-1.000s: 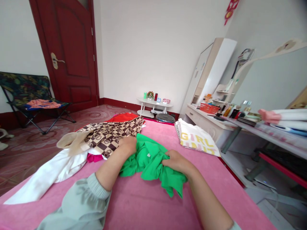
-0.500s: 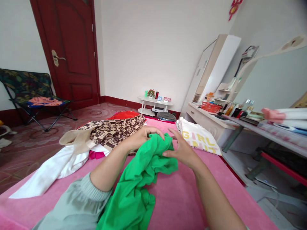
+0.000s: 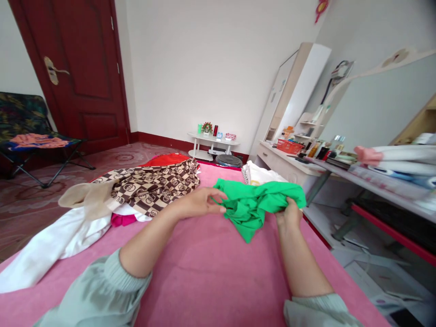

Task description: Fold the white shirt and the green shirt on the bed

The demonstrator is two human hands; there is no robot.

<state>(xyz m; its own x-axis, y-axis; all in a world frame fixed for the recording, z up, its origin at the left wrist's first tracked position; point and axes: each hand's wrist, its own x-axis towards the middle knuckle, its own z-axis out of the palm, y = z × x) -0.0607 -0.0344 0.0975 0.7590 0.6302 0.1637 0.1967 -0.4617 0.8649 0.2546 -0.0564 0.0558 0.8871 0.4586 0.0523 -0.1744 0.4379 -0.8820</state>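
Observation:
A crumpled bright green garment hangs between both hands, just above the pink bed cover. My left hand pinches its left edge with fingers and thumb. My right hand grips its right end from below. Both forearms reach forward in pale grey-green sleeves.
A brown checked garment, a red piece, a magenta piece and a white garment lie in a heap at the left. White folded clothing sits behind the green one. A dresser and a shelf stand at the right, a folding chair at the left.
The hands have moved apart and to the right, stretching the green garment between them; its long lower part no longer trails toward me. The camera view has shifted right.

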